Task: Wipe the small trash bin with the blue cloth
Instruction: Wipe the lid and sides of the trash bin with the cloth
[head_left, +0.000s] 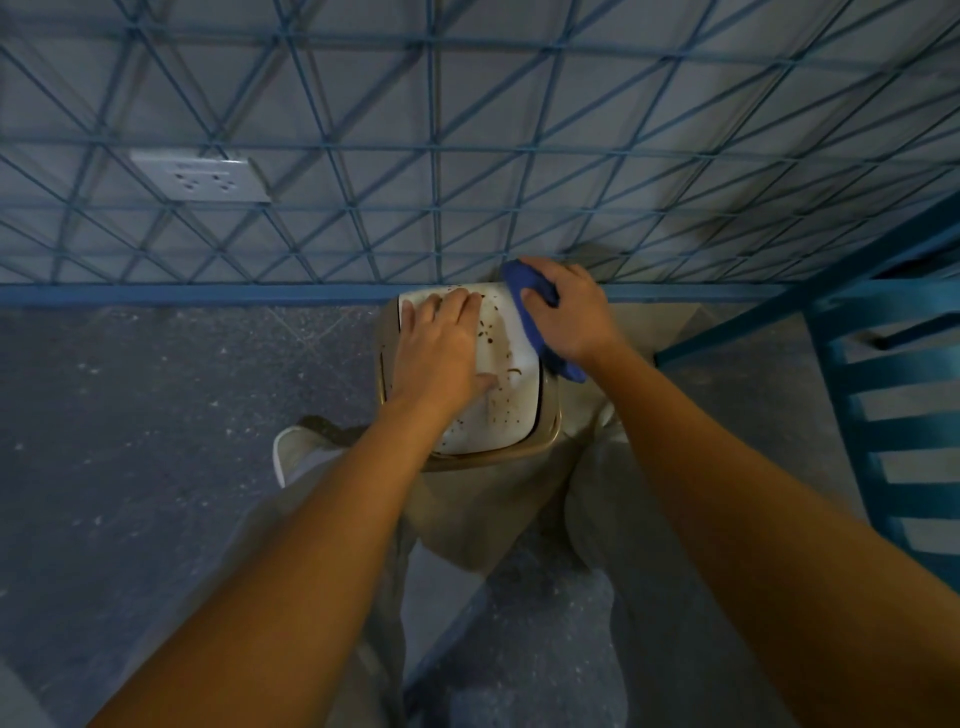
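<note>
The small trash bin (498, 415) stands on the floor against the wall, with a white lid speckled with brown spots and a beige rim. My left hand (441, 348) lies flat on the left half of the lid, fingers straight and pointing toward the wall. My right hand (569, 312) grips the blue cloth (524, 283) bunched under its fingers and presses it on the lid's far right edge. A tail of the cloth hangs past the lid's right side below my wrist.
A wall of grey tiles with blue lines rises right behind the bin, carrying a white socket (200, 176) at the left. A blue slatted chair (893, 431) stands at the right. My beige trouser legs (519, 519) flank the bin on the speckled grey floor.
</note>
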